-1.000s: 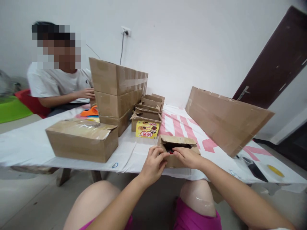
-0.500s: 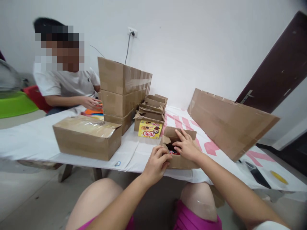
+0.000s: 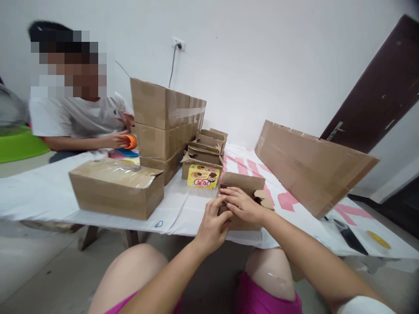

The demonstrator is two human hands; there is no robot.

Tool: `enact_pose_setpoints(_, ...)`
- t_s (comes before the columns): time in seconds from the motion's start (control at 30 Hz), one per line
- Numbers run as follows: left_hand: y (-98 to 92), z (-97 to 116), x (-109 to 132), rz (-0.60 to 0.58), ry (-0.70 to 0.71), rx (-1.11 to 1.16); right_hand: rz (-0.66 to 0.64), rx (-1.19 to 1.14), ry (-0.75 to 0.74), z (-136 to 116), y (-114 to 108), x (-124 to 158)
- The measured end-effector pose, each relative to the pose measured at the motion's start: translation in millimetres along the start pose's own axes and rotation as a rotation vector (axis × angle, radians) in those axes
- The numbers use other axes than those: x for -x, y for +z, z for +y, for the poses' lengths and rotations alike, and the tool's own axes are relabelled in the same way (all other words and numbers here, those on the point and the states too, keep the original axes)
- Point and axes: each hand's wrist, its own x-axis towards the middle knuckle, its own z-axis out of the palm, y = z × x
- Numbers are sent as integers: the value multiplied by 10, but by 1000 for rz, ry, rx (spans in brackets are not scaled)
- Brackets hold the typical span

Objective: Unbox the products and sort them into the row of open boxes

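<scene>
A small cardboard box stands before me at the table's near edge, with its back flap upright and its right flap sticking outward. My left hand is bent around the box's left end, thumb against the front. Across the top left lies my right hand, fingers stretched out and touching the left hand's fingertips. Both hands hide the left flap and the inside of the box. Just behind is a yellow printed snack box, leaning against an open carton.
Taped cartons are stacked behind on the left. One closed carton lies at front left. A large cardboard sheet stands on the right. Across the table sits a co-worker holding an orange tape roll.
My right hand has moved left and down from the box's opening onto its left end. The red item inside is now covered. The co-worker has picked up the orange tape roll.
</scene>
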Motion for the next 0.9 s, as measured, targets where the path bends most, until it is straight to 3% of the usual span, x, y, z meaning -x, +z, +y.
enact_pose_setpoints(0.07,11,-4,8,10,-36,-23,17,-227,61,-16,69,-51)
enact_pose_setpoints(0.13,20,-24,23,-2,-96,-12,103,-429,217,12,135,-84)
enact_pose_setpoints(0.27,36,-74,57,-25,-182,53,232,-633,510,99,203,-110)
enact_pose_setpoints(0.37,41,-85,67,-46,-134,48,251,-718,509,55,184,-120)
enact_pose_setpoints(0.5,55,-84,66,-76,-137,-11,225,-900,351,-127,119,-131)
enact_pose_setpoints(0.57,72,-98,69,-81,-236,-53,172,-788,340,-178,80,-127)
enact_pose_setpoints(0.7,107,-149,91,-98,-267,-94,-6,-180,548,-109,-18,-48)
enact_pose_setpoints(0.8,112,-168,102,-89,-229,-103,-131,-44,665,17,-90,78)
enact_pose_setpoints(0.9,104,-158,101,-77,-250,-118,-148,68,742,143,-150,222)
